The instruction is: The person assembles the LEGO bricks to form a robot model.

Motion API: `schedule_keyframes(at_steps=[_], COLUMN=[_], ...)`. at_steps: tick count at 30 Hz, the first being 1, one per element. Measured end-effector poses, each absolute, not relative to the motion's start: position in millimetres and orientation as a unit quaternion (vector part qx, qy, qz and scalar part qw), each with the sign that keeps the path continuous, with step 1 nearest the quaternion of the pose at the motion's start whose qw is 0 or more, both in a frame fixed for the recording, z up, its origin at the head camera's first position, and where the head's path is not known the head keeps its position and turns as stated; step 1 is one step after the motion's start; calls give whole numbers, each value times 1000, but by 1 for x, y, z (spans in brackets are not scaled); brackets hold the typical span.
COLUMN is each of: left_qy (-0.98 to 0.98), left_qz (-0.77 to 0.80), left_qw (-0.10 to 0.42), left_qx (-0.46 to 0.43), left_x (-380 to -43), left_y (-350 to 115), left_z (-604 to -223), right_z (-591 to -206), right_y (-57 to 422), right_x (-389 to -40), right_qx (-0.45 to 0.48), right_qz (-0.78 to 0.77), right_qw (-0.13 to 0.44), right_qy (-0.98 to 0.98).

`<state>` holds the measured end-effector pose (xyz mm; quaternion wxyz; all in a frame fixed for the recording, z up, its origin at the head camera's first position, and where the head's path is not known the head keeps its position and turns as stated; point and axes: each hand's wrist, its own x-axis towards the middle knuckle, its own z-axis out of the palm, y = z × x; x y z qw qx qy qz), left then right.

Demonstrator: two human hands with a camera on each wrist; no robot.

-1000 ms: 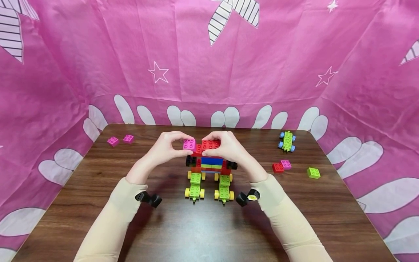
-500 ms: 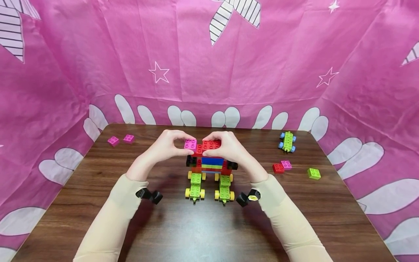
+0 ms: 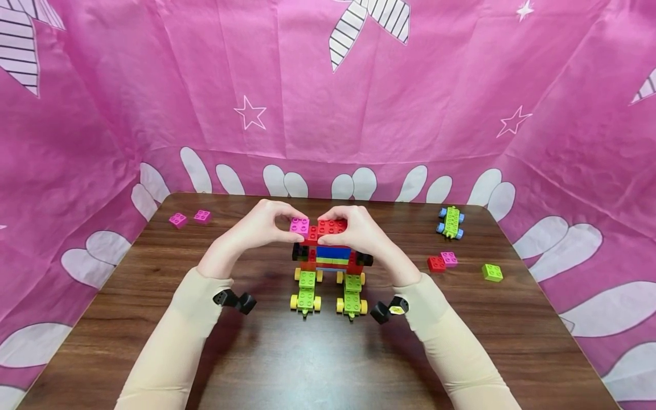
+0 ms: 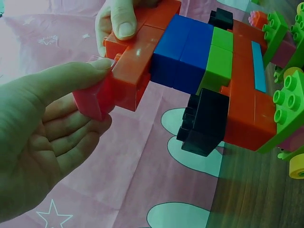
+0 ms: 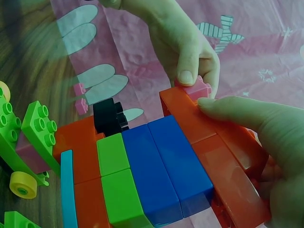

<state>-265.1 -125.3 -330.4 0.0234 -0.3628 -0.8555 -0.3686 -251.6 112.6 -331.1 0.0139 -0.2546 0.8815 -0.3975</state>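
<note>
A figure of toy building blocks stands on the table, with blue blocks (image 3: 333, 253) in its middle and green wheeled bases (image 3: 306, 293) below. My left hand (image 3: 256, 228) pinches a pink block (image 3: 299, 226) between thumb and fingers, at the left end of the figure's top red layer. In the left wrist view that pink block (image 4: 97, 97) touches the red layer; whether it is fully seated I cannot tell. My right hand (image 3: 361, 230) grips the red block (image 3: 330, 226) on top, its thumb along the near side. Black blocks (image 4: 204, 121) jut from the figure's sides.
Two pink blocks (image 3: 202, 216) lie at the table's back left. On the right are a red block (image 3: 437, 264) beside a pink one (image 3: 449, 259), a green block (image 3: 492, 273) and a green wheeled base with blue wheels (image 3: 451, 222). A pink cloth surrounds the wooden table (image 3: 287, 364).
The back of my left hand has risen slightly while it keeps its pinch on the pink block. My right hand stays on the red block, and the figure stands in place.
</note>
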Motion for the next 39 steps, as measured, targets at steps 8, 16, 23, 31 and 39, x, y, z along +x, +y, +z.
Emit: schedule_keyframes(at_steps=[8,16,23,31,39], left_qy=[-861,-863,-864,-852,-842], left_qz=[-363,-367,-365,-373,-375], left_qw=[16,15,25,50,61], left_qx=[-355,-348,-346,-365,-384], left_x=[-264,-262,-261,-261,-262], left_y=[-124,-125,-125,-127,-132], left_z=[-328,-329,-333,-339,-345], right_z=[-332,-333,-334,-333,-335], right_y=[113,112,113,114,114], right_x=[-252,-253,-253,-255,-254], right_qx=[-255,-255,-262,-267,-267], right_qz=[-399,-397,-393,-390,-389], right_qw=[15,15,13,13,9], right_qy=[880,881,881,881,881])
